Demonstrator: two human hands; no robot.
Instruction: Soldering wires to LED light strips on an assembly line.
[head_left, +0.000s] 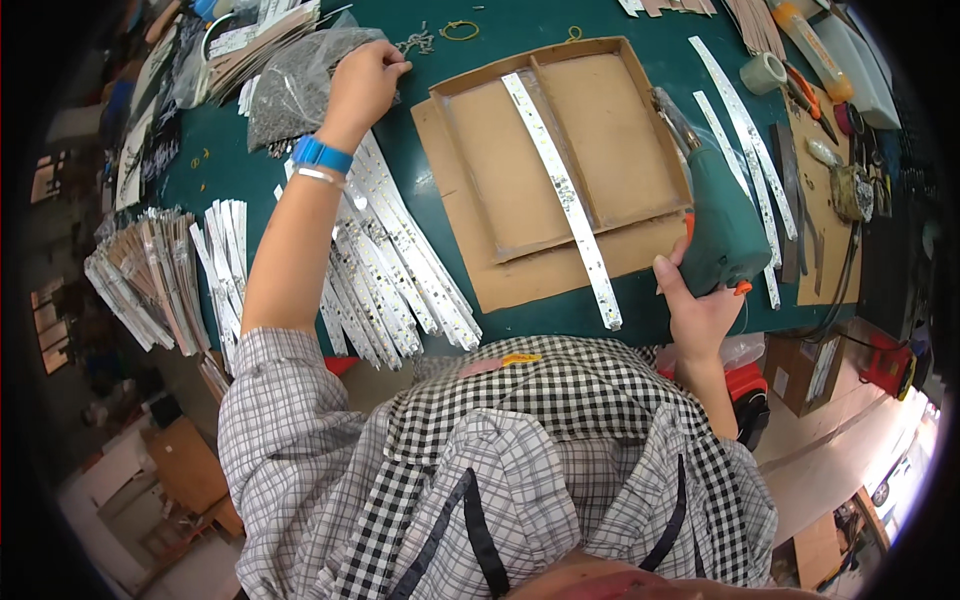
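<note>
A white LED strip lies slantwise across a shallow cardboard tray, its near end past the tray's front edge. My right hand is closed round a green soldering gun with orange parts, beside the tray's right wall. The gun's metal front points away from me. At the far left, my left hand has its fingertips pinched together; anything between them is too small to make out. Beneath that hand rests a clear plastic bag of small grey parts. A few loose metal parts lie just beyond its fingers.
Many LED strips are fanned out left of the tray, with further bundles at the far left. More strips lie to the right, near a tape roll and orange-handled pliers. A yellow ring lies at the back.
</note>
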